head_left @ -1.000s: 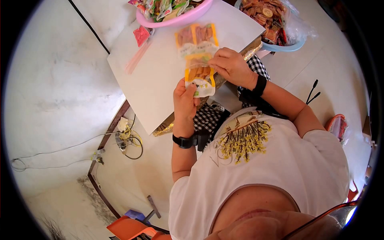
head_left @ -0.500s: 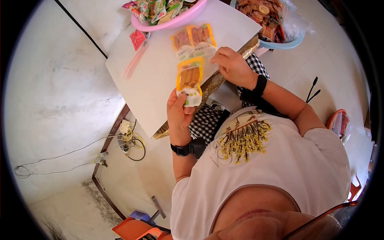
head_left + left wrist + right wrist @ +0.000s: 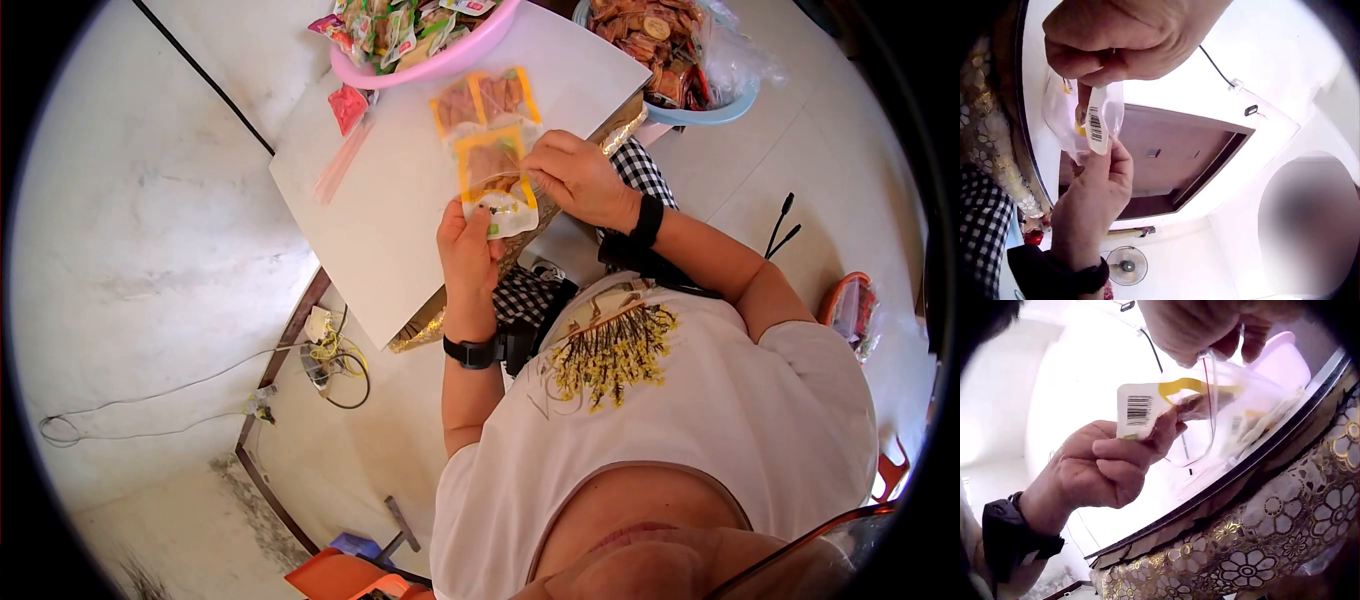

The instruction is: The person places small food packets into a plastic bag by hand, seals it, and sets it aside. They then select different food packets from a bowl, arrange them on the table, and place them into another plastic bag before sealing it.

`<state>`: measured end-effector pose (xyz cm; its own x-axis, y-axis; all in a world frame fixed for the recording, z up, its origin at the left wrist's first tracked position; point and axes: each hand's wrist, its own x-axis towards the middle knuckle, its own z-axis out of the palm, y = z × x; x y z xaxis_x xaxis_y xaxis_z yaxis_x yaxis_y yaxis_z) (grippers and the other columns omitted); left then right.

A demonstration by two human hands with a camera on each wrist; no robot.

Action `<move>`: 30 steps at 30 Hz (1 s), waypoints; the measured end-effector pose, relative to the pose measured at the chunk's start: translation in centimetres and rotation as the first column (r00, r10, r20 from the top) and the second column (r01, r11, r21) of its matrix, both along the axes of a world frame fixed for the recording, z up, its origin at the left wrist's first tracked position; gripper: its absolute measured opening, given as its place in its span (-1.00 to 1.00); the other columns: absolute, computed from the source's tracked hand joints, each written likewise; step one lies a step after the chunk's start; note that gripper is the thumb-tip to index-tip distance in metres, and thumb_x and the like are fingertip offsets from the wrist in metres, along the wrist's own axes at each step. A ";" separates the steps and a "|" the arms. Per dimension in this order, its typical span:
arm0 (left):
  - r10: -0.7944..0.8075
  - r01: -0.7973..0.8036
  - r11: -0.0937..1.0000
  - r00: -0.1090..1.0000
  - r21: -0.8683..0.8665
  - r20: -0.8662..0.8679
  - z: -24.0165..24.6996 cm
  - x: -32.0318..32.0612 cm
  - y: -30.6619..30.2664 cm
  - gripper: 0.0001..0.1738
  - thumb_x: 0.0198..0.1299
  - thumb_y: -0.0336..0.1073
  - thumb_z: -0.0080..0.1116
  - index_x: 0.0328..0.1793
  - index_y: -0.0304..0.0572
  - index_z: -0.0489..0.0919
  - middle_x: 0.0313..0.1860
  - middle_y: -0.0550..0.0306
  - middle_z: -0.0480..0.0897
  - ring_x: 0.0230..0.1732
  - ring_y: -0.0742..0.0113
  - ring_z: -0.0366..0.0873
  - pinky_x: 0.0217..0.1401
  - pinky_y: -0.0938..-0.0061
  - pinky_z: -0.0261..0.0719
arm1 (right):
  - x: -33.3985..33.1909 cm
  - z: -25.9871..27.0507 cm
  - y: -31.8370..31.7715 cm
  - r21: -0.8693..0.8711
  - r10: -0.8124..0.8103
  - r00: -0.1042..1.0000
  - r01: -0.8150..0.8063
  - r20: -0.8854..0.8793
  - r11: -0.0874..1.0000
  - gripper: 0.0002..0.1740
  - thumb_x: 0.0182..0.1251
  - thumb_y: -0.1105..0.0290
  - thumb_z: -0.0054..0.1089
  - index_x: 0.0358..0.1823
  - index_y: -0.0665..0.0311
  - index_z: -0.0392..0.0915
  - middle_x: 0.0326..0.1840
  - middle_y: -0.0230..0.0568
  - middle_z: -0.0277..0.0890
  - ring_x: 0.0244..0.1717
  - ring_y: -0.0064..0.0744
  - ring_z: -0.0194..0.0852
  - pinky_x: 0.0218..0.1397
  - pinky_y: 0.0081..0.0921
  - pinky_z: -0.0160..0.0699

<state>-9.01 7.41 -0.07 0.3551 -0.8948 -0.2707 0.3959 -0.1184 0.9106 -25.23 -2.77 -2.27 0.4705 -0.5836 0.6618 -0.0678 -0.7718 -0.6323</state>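
Observation:
My left hand (image 3: 470, 250) pinches the white barcoded end of a yellow-and-white snack packet (image 3: 1138, 409). Brown food shows through the packet's window in the head view. Opposite, my right hand (image 3: 585, 180) pinches the edge of a clear zip bag (image 3: 1210, 431) with a red line near its mouth. The packet's far end sits within the mouth of this bag, between the two hands. Two similar packets (image 3: 485, 98) lie side by side just beyond, at the table's near side; clear plastic covers a barcoded packet (image 3: 1235, 422) in the right wrist view.
On the white table (image 3: 350, 240) stands a pink basin (image 3: 430, 68) full of packets. Beside it are a red packet (image 3: 347, 108) and pale pink strips (image 3: 342, 165). A blue basin (image 3: 715, 115) of brown packets stands off the table's right side.
The left hand drew the packet down and left, apart from the right hand, then brought it back up and right to the bag's mouth. The right hand has stayed near the same spot.

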 end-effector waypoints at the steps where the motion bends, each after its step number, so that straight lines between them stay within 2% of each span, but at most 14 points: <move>1: -0.003 0.003 1.000 1.000 0.013 0.029 0.0 -0.2 -0.4 -0.77 0.34 -0.48 -0.11 0.07 -0.33 0.46 -0.34 0.14 0.60 -0.66 0.61 0.32 -0.72 0.71 0.21 | 0.0 0.0 0.0 -0.002 0.006 1.000 -0.006 0.001 1.000 -0.87 0.17 0.56 0.20 -0.23 0.32 0.55 -0.32 -0.17 0.44 -0.31 -0.14 0.47 -0.26 -0.37 0.49; 3: -0.012 0.008 0.999 0.996 0.040 0.087 0.0 -0.5 -1.2 -0.79 0.33 -0.48 -0.12 0.03 -0.34 0.47 -0.38 0.15 0.58 -0.68 0.61 0.29 -0.72 0.70 0.21 | -0.1 0.0 0.0 -0.006 0.018 1.000 -0.018 0.004 1.000 -0.86 0.16 0.57 0.21 -0.22 0.31 0.55 -0.31 -0.17 0.45 -0.30 -0.14 0.47 -0.26 -0.37 0.49; 6: -0.067 0.063 0.997 0.990 0.039 0.120 -0.5 -0.5 -2.6 -0.82 0.31 -0.49 -0.11 -0.02 -0.31 0.48 -0.41 0.16 0.56 -0.68 0.59 0.29 -0.72 0.67 0.21 | -0.2 0.0 -0.1 -0.107 0.033 0.998 -0.038 -0.044 0.994 -0.85 0.14 0.55 0.22 -0.23 0.29 0.55 -0.30 -0.18 0.46 -0.28 -0.14 0.46 -0.26 -0.35 0.49; 9: -0.057 0.058 0.998 0.987 -0.004 0.152 -0.6 -1.0 -4.0 -0.82 0.29 -0.51 -0.11 -0.04 -0.30 0.47 -0.43 0.16 0.53 -0.69 0.55 0.29 -0.71 0.64 0.22 | -0.2 -0.2 0.0 -0.191 0.003 0.992 -0.027 -0.126 0.981 -0.84 0.12 0.53 0.21 -0.24 0.27 0.55 -0.32 -0.21 0.44 -0.28 -0.15 0.45 -0.25 -0.34 0.48; 12: -0.081 0.079 0.996 0.995 0.032 0.051 -2.3 -0.1 -6.4 -0.84 0.28 -0.49 -0.10 -0.07 -0.29 0.46 -0.45 0.17 0.50 -0.66 0.52 0.32 -0.70 0.61 0.22 | -0.3 -0.4 0.0 -0.198 0.015 0.991 -0.042 -0.137 0.979 -0.85 0.11 0.52 0.19 -0.25 0.24 0.54 -0.33 -0.23 0.41 -0.28 -0.16 0.44 -0.24 -0.33 0.48; 15: -0.025 0.028 0.999 0.995 -0.027 0.093 -2.2 -1.0 -7.9 -0.78 0.25 -0.52 -0.08 0.02 -0.29 0.41 -0.36 0.13 0.50 -0.59 0.44 0.40 -0.63 0.57 0.34 | -0.2 -0.4 0.3 -0.222 -0.023 0.994 -0.003 -0.111 0.975 -0.93 0.07 0.46 0.12 -0.37 0.17 0.48 -0.38 -0.26 0.36 -0.28 -0.18 0.43 -0.24 -0.33 0.48; 18: 0.129 -0.135 0.988 0.987 -0.068 -0.093 -2.9 -1.9 -8.5 -0.67 0.22 -0.55 -0.03 0.12 -0.27 0.33 -0.24 0.06 0.50 -0.46 0.31 0.53 -0.50 0.49 0.52 | -0.1 -0.9 0.1 -0.241 -0.033 0.996 0.010 -0.089 0.971 -0.92 0.07 0.46 0.12 -0.36 0.19 0.48 -0.37 -0.25 0.37 -0.28 -0.17 0.43 -0.23 -0.32 0.48; 21: 0.224 -0.229 0.971 0.972 -0.067 -0.072 -3.3 -2.8 -7.1 -0.54 0.20 -0.58 0.00 0.22 -0.23 0.24 -0.13 0.00 0.49 -0.34 0.19 0.60 -0.35 0.40 0.63 | -0.3 -1.3 -0.3 -0.247 -0.024 0.998 0.009 -0.054 0.969 -0.90 0.06 0.47 0.13 -0.35 0.20 0.47 -0.38 -0.24 0.37 -0.28 -0.15 0.43 -0.23 -0.32 0.48; 24: 0.239 -0.239 0.971 0.971 -0.004 0.014 -3.1 -3.2 -6.4 -0.60 0.21 -0.57 0.03 0.18 -0.27 0.31 -0.17 -0.03 0.53 -0.28 0.16 0.63 -0.31 0.40 0.64 | -0.7 -1.2 -0.3 -0.209 0.004 0.998 -0.019 -0.070 0.978 -0.90 0.06 0.48 0.13 -0.35 0.21 0.47 -0.37 -0.24 0.38 -0.29 -0.15 0.43 -0.23 -0.31 0.47; 27: 0.048 -0.046 0.999 0.998 -0.029 0.046 -4.0 -2.5 -6.3 -0.56 0.27 -0.55 -0.01 0.28 -0.27 0.29 -0.19 0.01 0.51 -0.20 0.26 0.55 -0.22 0.48 0.60 | -0.7 -1.3 -0.4 -0.194 0.002 0.997 -0.017 -0.078 0.981 -0.91 0.07 0.48 0.14 -0.36 0.22 0.46 -0.37 -0.23 0.38 -0.30 -0.15 0.43 -0.24 -0.30 0.46; 30: -0.031 0.032 0.999 0.999 -0.018 0.017 -4.5 -2.2 -6.9 -0.54 0.26 -0.55 0.00 0.30 -0.26 0.33 -0.23 0.03 0.54 -0.21 0.27 0.55 -0.23 0.50 0.58 | -0.8 -1.1 -0.5 -0.192 0.001 0.997 -0.016 -0.078 0.981 -0.90 0.07 0.49 0.14 -0.35 0.22 0.48 -0.36 -0.24 0.40 -0.28 -0.15 0.44 -0.22 -0.30 0.47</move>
<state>-11.17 0.53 -4.53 0.3311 -0.9104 -0.2479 0.3765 -0.1134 0.9194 -26.07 -3.29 -3.41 0.5291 -0.4451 0.7224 -0.1039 -0.8789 -0.4655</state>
